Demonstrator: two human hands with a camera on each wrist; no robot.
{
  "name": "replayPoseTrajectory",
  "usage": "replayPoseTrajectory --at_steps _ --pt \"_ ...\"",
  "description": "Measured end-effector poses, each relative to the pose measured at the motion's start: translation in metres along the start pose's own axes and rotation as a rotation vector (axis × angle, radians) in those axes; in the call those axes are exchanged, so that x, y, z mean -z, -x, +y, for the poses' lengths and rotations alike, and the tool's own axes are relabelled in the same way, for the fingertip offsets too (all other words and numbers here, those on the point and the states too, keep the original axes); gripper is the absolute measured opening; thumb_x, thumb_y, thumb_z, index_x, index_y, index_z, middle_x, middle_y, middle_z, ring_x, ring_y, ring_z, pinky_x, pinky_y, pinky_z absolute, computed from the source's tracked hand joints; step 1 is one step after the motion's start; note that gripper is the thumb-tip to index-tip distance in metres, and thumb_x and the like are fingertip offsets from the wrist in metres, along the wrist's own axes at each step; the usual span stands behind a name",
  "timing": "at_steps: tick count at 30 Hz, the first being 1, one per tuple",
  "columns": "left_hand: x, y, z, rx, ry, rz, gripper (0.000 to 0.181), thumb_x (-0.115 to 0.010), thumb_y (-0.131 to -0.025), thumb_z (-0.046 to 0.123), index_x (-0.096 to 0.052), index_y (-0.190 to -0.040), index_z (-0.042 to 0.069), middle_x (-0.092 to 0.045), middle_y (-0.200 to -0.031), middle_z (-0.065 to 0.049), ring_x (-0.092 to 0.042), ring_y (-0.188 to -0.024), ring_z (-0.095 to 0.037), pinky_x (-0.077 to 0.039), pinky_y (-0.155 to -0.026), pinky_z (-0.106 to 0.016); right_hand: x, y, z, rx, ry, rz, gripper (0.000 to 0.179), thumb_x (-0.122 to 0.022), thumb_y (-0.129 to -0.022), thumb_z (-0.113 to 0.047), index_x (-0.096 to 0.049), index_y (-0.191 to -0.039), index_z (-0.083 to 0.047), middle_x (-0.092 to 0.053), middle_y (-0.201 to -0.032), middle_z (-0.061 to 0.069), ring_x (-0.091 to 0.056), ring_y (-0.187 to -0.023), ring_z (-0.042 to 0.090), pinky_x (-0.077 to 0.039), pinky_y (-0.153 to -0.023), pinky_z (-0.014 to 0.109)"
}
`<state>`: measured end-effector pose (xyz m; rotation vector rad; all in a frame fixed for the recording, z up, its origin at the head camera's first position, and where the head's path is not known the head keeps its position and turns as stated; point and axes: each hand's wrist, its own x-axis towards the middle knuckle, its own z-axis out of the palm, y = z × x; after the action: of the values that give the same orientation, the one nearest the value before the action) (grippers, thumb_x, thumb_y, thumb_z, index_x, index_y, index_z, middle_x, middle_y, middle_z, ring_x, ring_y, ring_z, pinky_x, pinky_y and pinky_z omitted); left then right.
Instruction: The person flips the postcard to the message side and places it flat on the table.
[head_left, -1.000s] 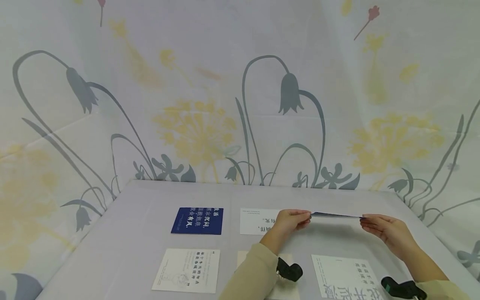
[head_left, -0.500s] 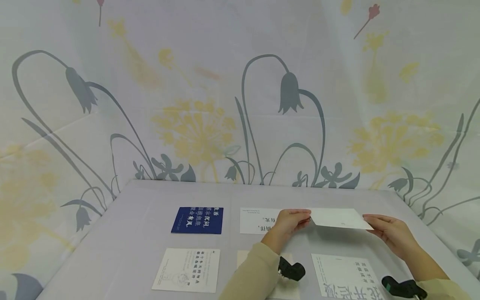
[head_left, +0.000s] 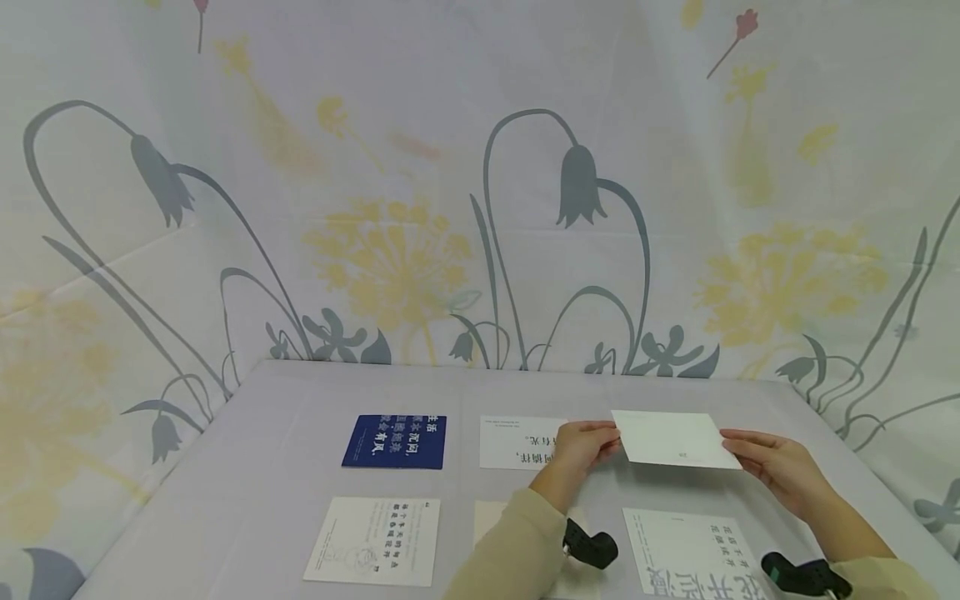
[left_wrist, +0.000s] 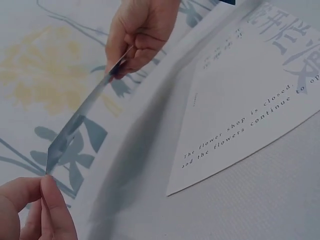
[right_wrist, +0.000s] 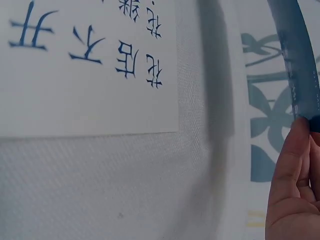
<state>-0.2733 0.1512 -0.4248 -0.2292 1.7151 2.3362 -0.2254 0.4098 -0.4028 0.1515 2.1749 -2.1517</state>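
Both hands hold one card [head_left: 671, 437] above the far right of the table, its plain white face towards the head camera. My left hand [head_left: 573, 454] pinches its left edge between thumb and fingers. At the opposite edge, my right hand [head_left: 780, 467] pinches it the same way. From the right wrist, the card's other face [right_wrist: 300, 60] looks blue with small print. Below it lies a white card [head_left: 690, 550] with large grey characters and an English line visible in the left wrist view. A white printed card [head_left: 517, 442] is partly behind my left hand.
A dark blue card [head_left: 395, 442] lies at the back left of the table [head_left: 247, 492]. Nearer is a white card [head_left: 372, 542] with a line drawing. My left sleeve [head_left: 506, 546] covers much of a cream card [head_left: 486, 514]. A flower-patterned cloth [head_left: 420, 250] hangs behind.
The held card was nearly edge-on, a thin dark line; it has tilted so its white face now shows fully. Both hands keep their hold and have barely moved.
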Motion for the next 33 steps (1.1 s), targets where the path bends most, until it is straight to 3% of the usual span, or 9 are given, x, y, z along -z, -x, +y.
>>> replayPoseTrajectory --at_steps 6,12,16,19,33 --pt "0.001 0.005 0.000 -0.051 -0.137 0.035 0.008 -0.069 -0.077 -0.006 -0.070 -0.083 -0.001 -0.063 -0.066 -0.004 -0.058 -0.055 -0.008 -0.053 -0.056 -0.022 -0.001 -0.001 0.002 -0.022 0.148 0.038 0.011 -0.066 -0.087 -0.014 -0.073 -0.094 -0.020 -0.062 -0.090 -0.021 -0.059 -0.081 -0.002 -0.051 -0.071 0.018" --pt "0.002 0.004 -0.005 -0.051 -0.178 0.012 0.013 -0.068 -0.077 -0.006 -0.070 -0.087 0.003 -0.062 -0.068 -0.003 -0.056 -0.053 -0.007 -0.053 -0.055 -0.022 0.000 -0.003 0.007 -0.025 0.214 0.053 0.018 -0.067 -0.087 -0.017 -0.072 -0.104 -0.014 -0.059 -0.090 -0.023 -0.059 -0.080 -0.003 -0.051 -0.071 0.018" --pt "0.001 0.004 -0.006 -0.027 -0.209 0.014 0.019 -0.067 -0.076 -0.007 -0.070 -0.090 0.005 -0.062 -0.066 -0.004 -0.057 -0.052 -0.008 -0.052 -0.053 -0.021 -0.001 -0.004 0.008 -0.033 0.268 0.052 0.032 -0.066 -0.088 -0.019 -0.065 -0.116 -0.004 -0.059 -0.090 -0.022 -0.058 -0.079 0.000 -0.051 -0.070 0.020" --pt "0.000 0.004 -0.006 -0.012 -0.231 0.026 0.021 -0.067 -0.076 -0.007 -0.070 -0.092 0.006 -0.062 -0.065 -0.004 -0.058 -0.053 -0.009 -0.053 -0.053 -0.022 -0.003 -0.005 0.010 -0.044 0.339 0.063 0.050 -0.066 -0.088 -0.020 -0.052 -0.125 0.010 -0.060 -0.090 -0.017 -0.058 -0.077 0.004 -0.051 -0.069 0.023" --pt "0.000 0.009 -0.004 -0.026 -0.268 0.011 0.015 -0.066 -0.075 -0.011 -0.067 -0.087 -0.003 -0.062 -0.064 -0.006 -0.061 -0.056 -0.012 -0.054 -0.054 -0.023 -0.009 -0.012 0.014 -0.095 0.466 0.136 0.050 -0.067 -0.086 -0.017 -0.051 -0.122 0.015 -0.063 -0.084 -0.006 -0.054 -0.069 0.009 -0.048 -0.061 0.025"
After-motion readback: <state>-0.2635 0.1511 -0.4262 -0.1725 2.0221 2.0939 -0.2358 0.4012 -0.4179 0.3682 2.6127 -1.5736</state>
